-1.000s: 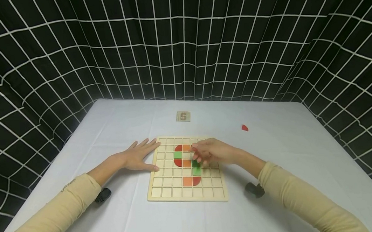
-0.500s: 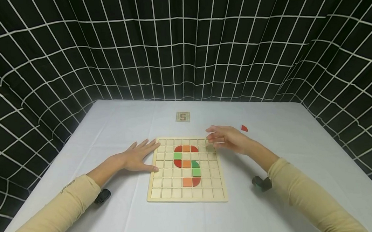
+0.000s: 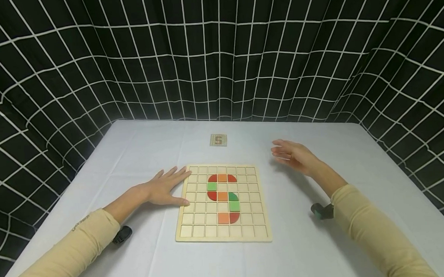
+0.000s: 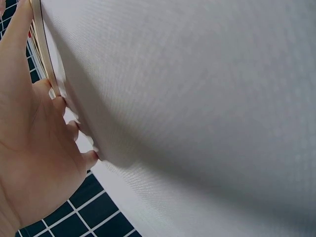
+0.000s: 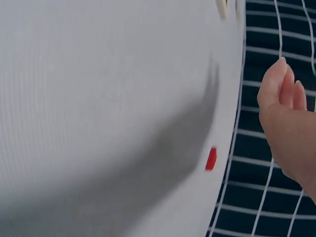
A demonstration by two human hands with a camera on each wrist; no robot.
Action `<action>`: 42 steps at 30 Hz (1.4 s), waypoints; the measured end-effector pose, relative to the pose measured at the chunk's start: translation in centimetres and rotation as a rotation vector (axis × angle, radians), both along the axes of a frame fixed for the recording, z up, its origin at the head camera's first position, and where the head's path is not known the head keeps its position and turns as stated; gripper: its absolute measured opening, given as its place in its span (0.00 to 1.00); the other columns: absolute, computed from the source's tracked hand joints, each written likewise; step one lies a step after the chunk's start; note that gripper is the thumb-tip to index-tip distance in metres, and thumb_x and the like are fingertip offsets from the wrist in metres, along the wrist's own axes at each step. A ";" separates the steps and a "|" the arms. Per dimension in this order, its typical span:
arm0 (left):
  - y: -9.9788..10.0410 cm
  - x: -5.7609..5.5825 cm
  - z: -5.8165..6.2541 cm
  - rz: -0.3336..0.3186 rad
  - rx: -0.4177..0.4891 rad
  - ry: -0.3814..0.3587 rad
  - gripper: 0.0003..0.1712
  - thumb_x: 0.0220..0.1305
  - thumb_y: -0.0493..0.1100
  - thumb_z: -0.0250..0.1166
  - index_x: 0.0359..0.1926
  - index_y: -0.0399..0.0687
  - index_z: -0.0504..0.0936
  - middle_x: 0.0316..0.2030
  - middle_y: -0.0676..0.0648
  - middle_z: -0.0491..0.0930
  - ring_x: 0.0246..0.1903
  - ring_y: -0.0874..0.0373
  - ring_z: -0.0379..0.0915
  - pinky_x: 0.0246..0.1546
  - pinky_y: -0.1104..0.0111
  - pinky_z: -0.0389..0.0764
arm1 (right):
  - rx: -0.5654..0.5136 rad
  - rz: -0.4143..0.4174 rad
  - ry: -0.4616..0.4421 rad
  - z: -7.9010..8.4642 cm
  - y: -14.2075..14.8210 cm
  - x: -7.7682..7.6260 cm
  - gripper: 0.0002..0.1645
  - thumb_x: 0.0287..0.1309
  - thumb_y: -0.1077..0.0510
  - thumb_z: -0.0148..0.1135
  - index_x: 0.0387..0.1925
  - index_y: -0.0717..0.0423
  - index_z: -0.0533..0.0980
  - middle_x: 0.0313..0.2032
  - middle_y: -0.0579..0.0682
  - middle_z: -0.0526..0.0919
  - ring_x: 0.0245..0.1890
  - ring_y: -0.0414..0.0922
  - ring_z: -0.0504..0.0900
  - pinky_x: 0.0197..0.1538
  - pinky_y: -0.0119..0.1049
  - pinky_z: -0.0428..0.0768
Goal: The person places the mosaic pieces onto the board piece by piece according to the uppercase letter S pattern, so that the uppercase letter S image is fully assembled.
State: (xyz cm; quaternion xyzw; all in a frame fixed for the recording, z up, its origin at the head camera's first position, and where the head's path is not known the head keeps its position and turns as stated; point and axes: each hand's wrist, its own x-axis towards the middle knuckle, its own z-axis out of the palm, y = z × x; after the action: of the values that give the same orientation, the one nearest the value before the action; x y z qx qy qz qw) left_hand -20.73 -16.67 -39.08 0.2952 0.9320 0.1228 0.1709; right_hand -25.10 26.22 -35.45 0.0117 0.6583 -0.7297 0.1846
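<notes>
A wooden grid board point(image 3: 255, 231) lies on the white table, with red quarter-circle, orange square and green tiles set in an S-like shape. My left hand point(image 3: 162, 189) rests at the board's left side, fingers spread, fingertips and thumb touching its edge. In the left wrist view, that hand point(image 4: 42, 143) lies along the board's edge point(image 4: 45, 54). Right of the board, my right hand point(image 3: 296, 157) hovers over the table, fingers loosely bent, holding nothing. The right wrist view shows a loose red tile point(image 5: 211, 159) on the cloth, below the right hand point(image 5: 286, 123); in the head view the hand hides it.
A small card point(image 3: 218, 140) with an S pattern lies behind the board. Dark curtains point(image 3: 218, 63) with white grid lines surround the table point(image 3: 213, 264) at back and sides. Dark wrist devices point(image 3: 122, 234) hang under both forearms.
My right hand has moved off the board toward the right and back, uncovering the tiles and covering the loose red tile. The left hand has stayed put.
</notes>
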 end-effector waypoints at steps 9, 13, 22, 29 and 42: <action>0.0 -0.1 -0.2 -0.001 -0.005 0.005 0.59 0.53 0.77 0.56 0.76 0.53 0.45 0.74 0.45 0.39 0.71 0.42 0.31 0.66 0.43 0.34 | -0.154 -0.134 -0.083 -0.4 3.2 -0.9 0.24 0.69 0.56 0.53 0.62 0.59 0.61 0.46 0.50 0.77 0.50 0.42 0.76 0.59 0.35 0.71; -0.1 -0.3 -0.6 0.003 0.001 0.009 0.60 0.52 0.78 0.56 0.76 0.53 0.45 0.74 0.45 0.38 0.71 0.42 0.31 0.66 0.43 0.34 | -0.147 -0.170 -0.090 -0.5 4.1 -1.0 0.25 0.69 0.56 0.53 0.62 0.58 0.60 0.43 0.48 0.79 0.47 0.41 0.77 0.56 0.33 0.74; -0.4 -0.7 -1.5 0.028 -0.015 0.004 0.62 0.48 0.82 0.53 0.76 0.59 0.43 0.74 0.52 0.36 0.72 0.48 0.29 0.67 0.46 0.32 | 0.047 -0.233 -0.079 -1.0 4.5 -1.3 0.40 0.69 0.52 0.52 0.73 0.60 0.47 0.65 0.61 0.60 0.50 0.39 0.75 0.55 0.29 0.73; 0.0 -0.2 -0.3 0.006 0.001 0.002 0.60 0.51 0.77 0.56 0.76 0.52 0.46 0.74 0.44 0.39 0.71 0.41 0.32 0.66 0.42 0.34 | 0.177 -0.232 0.002 -1.9 4.7 -1.7 0.35 0.72 0.56 0.47 0.72 0.65 0.48 0.66 0.65 0.57 0.46 0.36 0.75 0.49 0.25 0.77; 0.0 -0.1 -0.1 0.006 -0.005 0.000 0.59 0.52 0.76 0.57 0.76 0.52 0.46 0.74 0.45 0.39 0.71 0.42 0.31 0.66 0.43 0.34 | 0.685 -0.155 0.190 -3.2 4.4 -2.6 0.27 0.65 0.64 0.56 0.63 0.69 0.65 0.53 0.66 0.76 0.34 0.31 0.76 0.35 0.24 0.75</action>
State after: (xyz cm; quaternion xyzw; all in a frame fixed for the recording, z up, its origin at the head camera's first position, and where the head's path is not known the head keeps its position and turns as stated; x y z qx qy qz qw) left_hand -20.83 -16.66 -39.19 0.2918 0.9332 0.1211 0.1714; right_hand -27.66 30.58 -38.64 0.0550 0.8760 -0.4764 0.0518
